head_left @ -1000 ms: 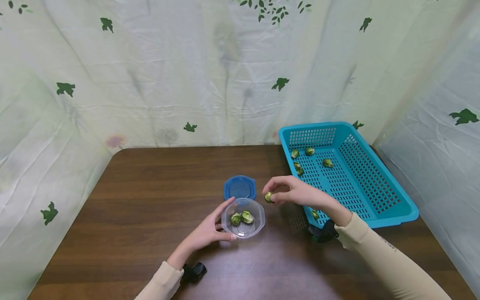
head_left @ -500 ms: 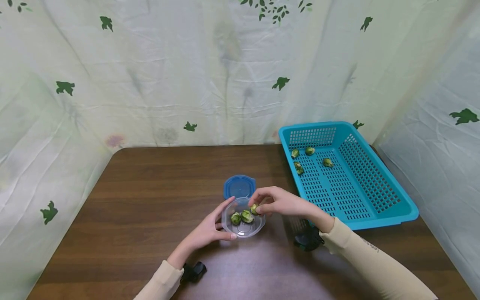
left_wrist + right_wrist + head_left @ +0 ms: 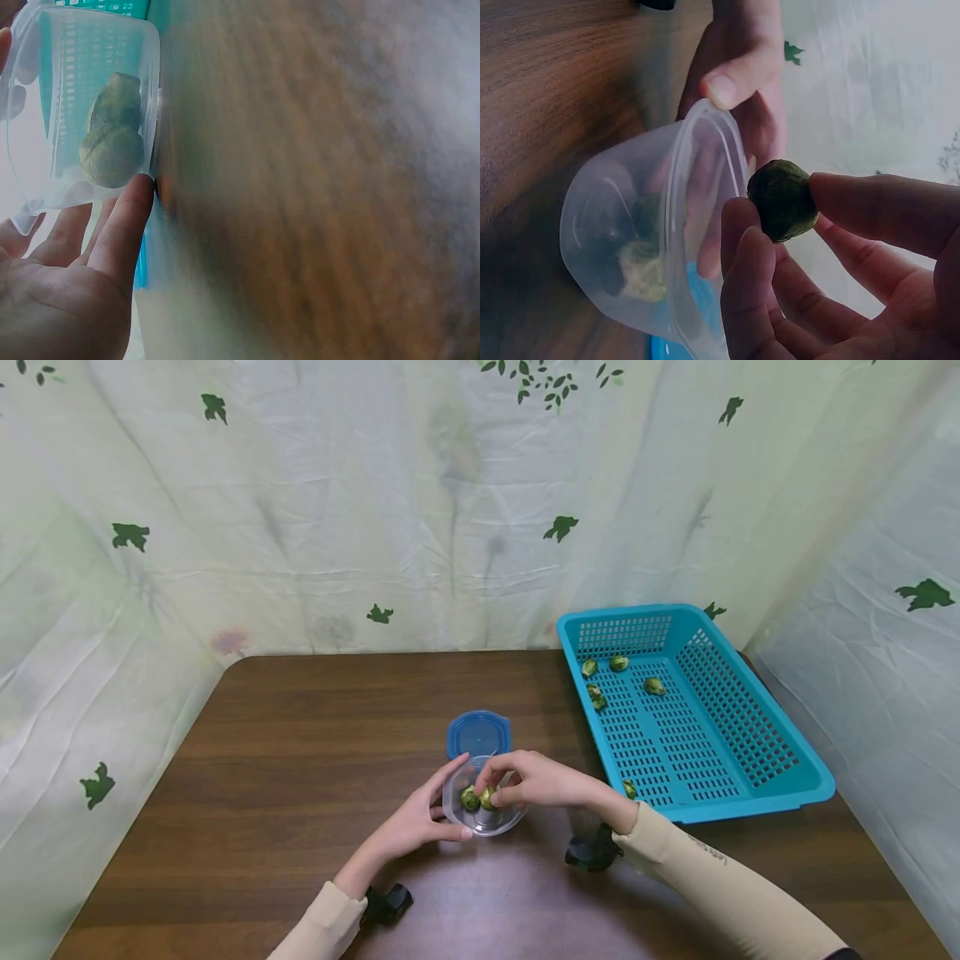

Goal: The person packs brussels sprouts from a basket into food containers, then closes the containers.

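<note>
A clear plastic container [image 3: 501, 827] stands on the wooden table, its mouth facing up. My left hand [image 3: 411, 827] holds it from the left, thumb at the near rim and fingers along the far side. Two Brussels sprouts lie inside; the left wrist view shows one sprout [image 3: 111, 154] through the wall. Between thumb and fingertips, my right hand [image 3: 536, 781] pinches another Brussels sprout [image 3: 780, 201]. In the right wrist view, that sprout is at the container's mouth. The right fingers partly cover the container's inside in the head view.
A blue lid [image 3: 478, 732] lies just behind the container. On the right stands a turquoise perforated basket [image 3: 810, 787] with several loose sprouts, such as one sprout [image 3: 655, 686] on its floor. A patterned curtain [image 3: 315, 527] hangs behind the table.
My right hand has moved left from beside the basket to over the container, carrying the pinched Brussels sprout. My left hand and the container have stayed in place.
</note>
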The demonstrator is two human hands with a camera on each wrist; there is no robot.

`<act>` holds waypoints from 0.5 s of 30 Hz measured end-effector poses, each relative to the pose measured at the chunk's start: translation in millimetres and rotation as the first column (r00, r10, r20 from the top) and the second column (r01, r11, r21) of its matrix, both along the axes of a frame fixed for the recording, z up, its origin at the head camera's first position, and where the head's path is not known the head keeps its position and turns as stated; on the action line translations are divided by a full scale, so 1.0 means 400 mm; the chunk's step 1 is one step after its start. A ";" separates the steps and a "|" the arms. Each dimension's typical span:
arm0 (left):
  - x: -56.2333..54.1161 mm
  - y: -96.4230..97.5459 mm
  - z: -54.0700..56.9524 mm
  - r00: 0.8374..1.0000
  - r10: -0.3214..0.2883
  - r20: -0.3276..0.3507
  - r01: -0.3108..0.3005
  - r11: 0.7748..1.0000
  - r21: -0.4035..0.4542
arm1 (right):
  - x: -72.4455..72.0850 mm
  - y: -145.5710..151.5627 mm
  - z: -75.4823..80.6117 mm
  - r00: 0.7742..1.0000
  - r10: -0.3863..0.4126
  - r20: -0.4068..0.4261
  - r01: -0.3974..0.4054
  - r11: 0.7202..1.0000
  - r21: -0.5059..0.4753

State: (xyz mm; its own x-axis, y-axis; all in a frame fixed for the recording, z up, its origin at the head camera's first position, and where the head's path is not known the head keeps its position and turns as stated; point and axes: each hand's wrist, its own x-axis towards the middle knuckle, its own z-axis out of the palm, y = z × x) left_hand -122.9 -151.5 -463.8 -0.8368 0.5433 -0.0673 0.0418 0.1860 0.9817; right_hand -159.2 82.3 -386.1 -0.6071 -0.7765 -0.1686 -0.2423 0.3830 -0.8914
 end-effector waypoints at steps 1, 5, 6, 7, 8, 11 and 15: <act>0.000 0.000 0.000 1.000 -0.002 -0.001 0.002 1.000 0.003 | 0.001 -0.003 -0.003 1.000 0.000 -0.007 0.000 1.000 0.007; 0.001 0.000 0.000 1.000 -0.005 -0.004 0.005 1.000 0.008 | 0.002 -0.015 -0.016 1.000 0.011 -0.026 -0.010 1.000 0.011; 0.002 -0.001 -0.001 1.000 -0.005 -0.004 0.005 1.000 0.009 | 0.002 -0.017 -0.018 1.000 0.012 -0.028 -0.012 1.000 0.014; 0.001 -0.001 -0.001 1.000 -0.006 -0.005 0.007 1.000 0.012 | 0.002 -0.019 -0.020 1.000 0.015 -0.027 -0.015 1.000 0.012; 0.001 -0.002 -0.002 1.000 -0.007 -0.005 0.007 1.000 0.014 | 0.002 -0.020 -0.021 1.000 0.018 -0.026 -0.018 1.000 0.009; 0.000 -0.003 -0.003 1.000 -0.011 -0.006 0.011 1.000 0.022 | 0.003 -0.022 -0.022 1.000 0.018 -0.025 -0.017 1.000 0.011; -0.001 -0.003 -0.004 1.000 -0.010 -0.006 0.011 1.000 0.022 | 0.004 -0.018 -0.017 1.000 0.002 -0.015 -0.002 1.000 0.009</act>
State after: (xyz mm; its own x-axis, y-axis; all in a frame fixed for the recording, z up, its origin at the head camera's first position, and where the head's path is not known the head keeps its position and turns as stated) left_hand -123.1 -152.8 -465.4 -0.8315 0.5533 -0.0502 0.0496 0.1639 0.9852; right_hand -157.6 75.2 -392.7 -0.6081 -0.7762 -0.1665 -0.2565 0.3906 -0.8841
